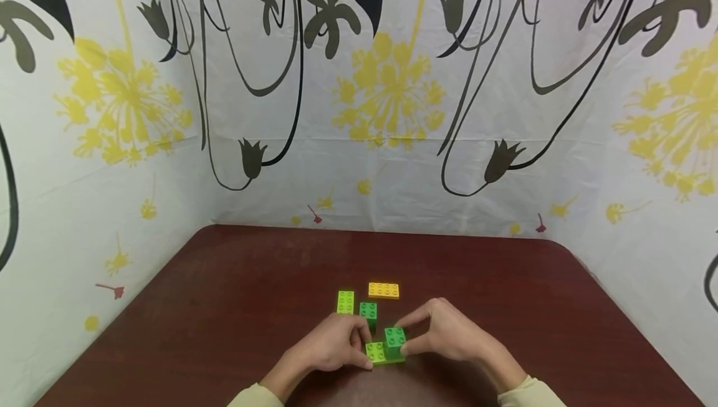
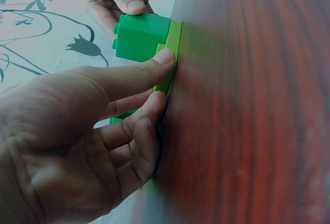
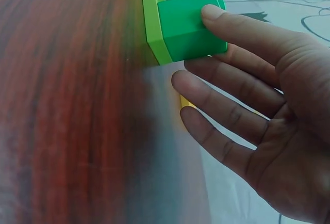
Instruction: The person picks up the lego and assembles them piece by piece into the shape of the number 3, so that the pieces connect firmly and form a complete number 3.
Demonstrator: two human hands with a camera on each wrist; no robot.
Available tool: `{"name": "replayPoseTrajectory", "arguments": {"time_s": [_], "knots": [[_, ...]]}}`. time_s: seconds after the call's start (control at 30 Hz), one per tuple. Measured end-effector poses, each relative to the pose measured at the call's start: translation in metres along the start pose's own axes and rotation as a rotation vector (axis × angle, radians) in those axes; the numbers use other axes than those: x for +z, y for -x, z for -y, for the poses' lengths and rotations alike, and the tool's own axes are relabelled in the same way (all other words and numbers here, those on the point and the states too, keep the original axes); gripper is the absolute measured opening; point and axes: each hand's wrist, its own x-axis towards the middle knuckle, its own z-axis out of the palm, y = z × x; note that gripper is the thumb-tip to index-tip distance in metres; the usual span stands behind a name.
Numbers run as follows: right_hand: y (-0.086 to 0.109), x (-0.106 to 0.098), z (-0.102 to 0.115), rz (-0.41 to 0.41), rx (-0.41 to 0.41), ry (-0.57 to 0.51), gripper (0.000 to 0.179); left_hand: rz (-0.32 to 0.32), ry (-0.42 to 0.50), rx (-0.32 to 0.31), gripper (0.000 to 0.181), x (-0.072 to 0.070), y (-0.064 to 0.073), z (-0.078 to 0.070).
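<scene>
A thin, flat lime piece (image 1: 375, 352) with round studs is pinched at its left end by the thumb and fingers of the left hand (image 1: 335, 343) on the streaky, wood-grained table (image 1: 224, 307). A chunky, smooth-sided green block (image 1: 395, 341), seated on the piece's right end, is held between thumb and fingers of the right hand (image 1: 451, 332), whose remaining fingers are spread. Beyond them, a studded yellow brick (image 1: 384, 290), a second lime piece (image 1: 345, 301) and another green block (image 1: 368, 311) are set apart.
</scene>
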Motion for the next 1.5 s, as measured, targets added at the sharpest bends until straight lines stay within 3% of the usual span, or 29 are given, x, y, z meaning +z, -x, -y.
{"name": "replayPoseTrajectory", "arguments": {"time_s": [0.17, 0.87, 1.1, 1.17, 1.27, 1.5], "knots": [[0.0, 0.003, -0.005, -0.014, 0.015, -0.068, 0.029, 0.01, 0.014, -0.007, 0.026, 0.0, 0.001, 0.0], [0.003, 0.007, -0.016, -0.057, 0.007, -0.075, 0.031, 0.0, 0.006, 0.018, 0.028, -0.001, 0.001, -0.002], [0.002, 0.009, -0.016, -0.072, 0.0, -0.059, 0.03, 0.055, 0.028, 0.001, 0.025, -0.013, 0.002, 0.004], [0.001, 0.008, -0.015, -0.072, -0.002, -0.055, 0.03, 0.036, 0.043, -0.004, 0.019, -0.02, 0.004, 0.003], [0.001, 0.007, -0.014, -0.071, -0.001, -0.048, 0.03, -0.044, 0.082, -0.008, 0.015, -0.029, 0.007, -0.001], [0.002, 0.007, -0.012, -0.068, 0.009, -0.041, 0.031, -0.233, 0.059, -0.099, 0.029, -0.036, 0.006, 0.004]]}}
